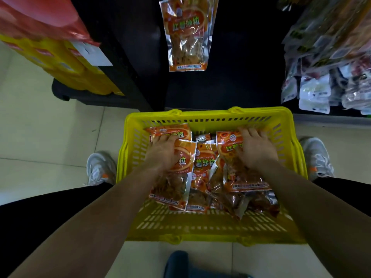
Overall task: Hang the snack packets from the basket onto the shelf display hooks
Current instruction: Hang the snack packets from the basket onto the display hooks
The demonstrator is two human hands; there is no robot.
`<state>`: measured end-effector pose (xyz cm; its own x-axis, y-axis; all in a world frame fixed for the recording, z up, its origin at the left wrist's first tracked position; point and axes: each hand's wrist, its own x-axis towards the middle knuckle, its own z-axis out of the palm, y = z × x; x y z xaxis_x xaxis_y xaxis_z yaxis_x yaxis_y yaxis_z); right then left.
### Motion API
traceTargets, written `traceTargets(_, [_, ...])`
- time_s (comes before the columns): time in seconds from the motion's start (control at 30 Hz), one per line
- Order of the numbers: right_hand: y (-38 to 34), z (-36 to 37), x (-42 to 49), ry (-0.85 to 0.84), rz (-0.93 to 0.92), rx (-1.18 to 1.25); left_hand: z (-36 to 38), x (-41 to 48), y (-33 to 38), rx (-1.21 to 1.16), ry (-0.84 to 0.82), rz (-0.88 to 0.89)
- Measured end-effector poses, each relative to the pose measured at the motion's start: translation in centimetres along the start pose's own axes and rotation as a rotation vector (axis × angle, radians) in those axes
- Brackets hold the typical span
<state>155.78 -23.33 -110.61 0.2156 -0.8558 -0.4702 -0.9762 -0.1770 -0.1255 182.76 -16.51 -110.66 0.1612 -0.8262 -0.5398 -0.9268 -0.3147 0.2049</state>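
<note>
A yellow plastic basket (210, 115) stands on the floor between my feet, with several orange snack packets piled inside. My left hand (162, 152) lies among the left packets, and its thumb side is tucked under one orange packet (181, 177) that it grips. My right hand (256, 151) covers the upper part of the right packet (241, 177), fingers curled over its top edge. Above the basket, an identical orange packet (186, 35) hangs on the dark shelf panel, with more behind it. The hook itself is out of view.
Stacked yellow boxes (72, 65) sit at the left on a dark base, with red wrapping (40, 19) above them. Rows of other hanging snack bags (325, 73) fill the right shelf. My shoes flank the basket on the tiled floor. A blue object (176, 261) lies near the bottom edge.
</note>
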Motion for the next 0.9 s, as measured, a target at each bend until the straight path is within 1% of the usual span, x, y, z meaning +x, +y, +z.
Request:
traceTargets(0.1, [0.4,0.1,0.0,-0.044,0.024,-0.074,-0.2,-0.1,0.0,0.019,0.018,-0.006])
traceTargets(0.17, [0.5,0.0,-0.1,-0.04,0.047,-0.097,-0.5,-0.4,0.1,0.018,0.026,-0.007])
traceTargets(0.23, [0.4,-0.3,-0.2,-0.041,0.06,-0.061,-1.0,-0.9,0.3,-0.002,0.047,-0.002])
traceTargets(0.4, [0.0,0.1,-0.5,-0.122,0.098,0.012,-2.5,-2.0,0.2,-0.056,0.057,0.039])
traceTargets(0.53, [-0.6,0.5,-1.0,-0.166,0.16,0.104,-3.6,-2.5,0.2,-0.078,0.073,0.026])
traceTargets(0.6, [-0.6,0.7,-1.2,-0.197,0.177,0.1,-4.0,-2.5,0.2,-0.102,0.093,0.016])
traceTargets(0.73, [-0.3,0.9,-1.9,-0.236,0.126,0.053,-4.4,-2.3,0.5,-0.115,0.117,0.024])
traceTargets(0.83, [-0.2,0.7,-1.6,-0.241,0.065,-0.061,-4.5,-2.1,0.7,-0.134,0.116,0.004])
traceTargets(0.9, [-0.2,0.7,-1.0,-0.252,0.014,-0.095,-4.4,-2.1,0.8,-0.128,0.114,0.001])
